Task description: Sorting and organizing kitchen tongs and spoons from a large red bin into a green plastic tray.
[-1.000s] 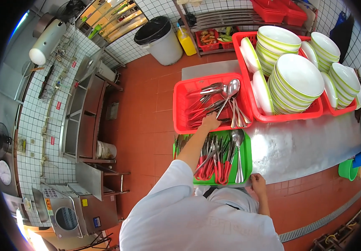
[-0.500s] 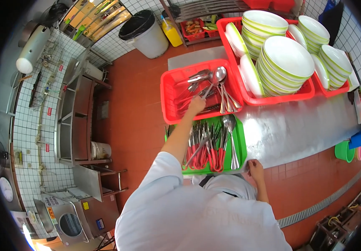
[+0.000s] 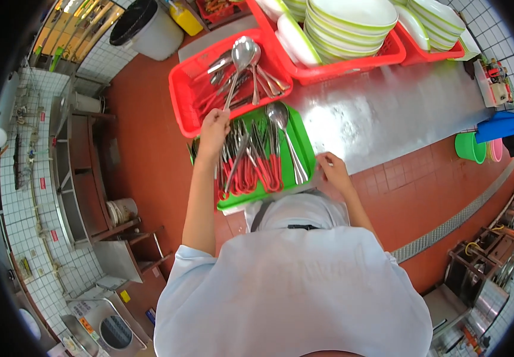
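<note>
My left hand (image 3: 215, 127) is closed around the lower handle of a large metal spoon (image 3: 243, 55), whose bowl points away from me over the red basket (image 3: 180, 95). More spoons and several red-handled utensils lie inside that basket. Closer to me is a green tray (image 3: 305, 149) with red-handled tongs (image 3: 246, 175) bunched across it. Another metal spoon (image 3: 279, 115) and its stacked handles lie along the tray's right side. My right hand (image 3: 332, 169) hovers beside the tray's right edge, fingers loosely bent and apart, nothing visible in them.
A steel table (image 3: 376, 113) carries the basket and tray. Red crates (image 3: 352, 65) of stacked white plates (image 3: 352, 18) with green rims stand at its far side. A lined bin (image 3: 152, 35) and a yellow jug (image 3: 185, 19) are on the floor at far left; a green bucket (image 3: 470, 147) is at right.
My left hand has drawn back from inside the red basket toward the tray, bringing the spoon with it. The view has shifted, and my right hand's fingers are less curled.
</note>
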`<state>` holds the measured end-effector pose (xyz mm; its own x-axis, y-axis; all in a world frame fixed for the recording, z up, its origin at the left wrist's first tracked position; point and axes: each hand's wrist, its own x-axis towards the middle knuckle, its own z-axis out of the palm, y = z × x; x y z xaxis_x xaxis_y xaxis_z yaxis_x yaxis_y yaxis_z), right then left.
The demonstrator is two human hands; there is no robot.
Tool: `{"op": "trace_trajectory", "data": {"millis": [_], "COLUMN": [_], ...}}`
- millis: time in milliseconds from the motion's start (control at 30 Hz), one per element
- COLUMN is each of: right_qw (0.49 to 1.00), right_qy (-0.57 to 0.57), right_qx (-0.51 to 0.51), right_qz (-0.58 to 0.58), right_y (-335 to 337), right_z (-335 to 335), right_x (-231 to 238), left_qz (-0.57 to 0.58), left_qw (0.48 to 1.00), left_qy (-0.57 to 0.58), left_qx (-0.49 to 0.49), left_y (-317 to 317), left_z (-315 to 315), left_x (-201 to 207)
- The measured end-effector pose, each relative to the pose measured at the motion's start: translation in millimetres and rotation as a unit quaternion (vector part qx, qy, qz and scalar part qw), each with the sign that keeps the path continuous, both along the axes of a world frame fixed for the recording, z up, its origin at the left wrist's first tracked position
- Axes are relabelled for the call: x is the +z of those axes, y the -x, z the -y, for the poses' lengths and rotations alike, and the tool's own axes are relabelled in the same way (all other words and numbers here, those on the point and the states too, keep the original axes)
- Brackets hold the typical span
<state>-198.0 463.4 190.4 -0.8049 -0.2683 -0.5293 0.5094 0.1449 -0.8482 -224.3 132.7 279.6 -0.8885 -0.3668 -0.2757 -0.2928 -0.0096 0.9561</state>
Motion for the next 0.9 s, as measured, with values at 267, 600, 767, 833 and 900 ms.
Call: {"op": "trace_trajectory", "data": {"millis": [267,600,767,833,900], "right_qw": [0.981,0.976,0.988,0.989,0.988], "right_qy": [0.168,0.133,0.089,0.065,0.002], "right_qx": [0.098,0.167,0.118,0.117,0.151], "right_qz": [0.017,0.04,0.047,0.061,-0.015], "right_y": [2.7,-18.5,-3.9,-2.0,6.4], "right_z": [23.7,21.9,17.3,12.8,3.6], "right_x": [71.5,35.6,13.3,6.1,-30.2], "left_qz": [0.026,0.063,0.038,0.073,0.096], "left_qw": [0.997,0.99,0.982,0.989,0.991], "left_qy": [-0.02,0.007,-0.094,-0.039,-0.043], "left_qx": [-0.069,-0.129,-0.16,-0.123,-0.079], "left_y": [-102.8,-146.9,-153.2,-168.0,-184.3], "left_z": [-130.0,-164.9,-152.2,-135.1,-116.1], "left_x": [20.5,-42.6,-34.0,-56.9,-75.7]}}
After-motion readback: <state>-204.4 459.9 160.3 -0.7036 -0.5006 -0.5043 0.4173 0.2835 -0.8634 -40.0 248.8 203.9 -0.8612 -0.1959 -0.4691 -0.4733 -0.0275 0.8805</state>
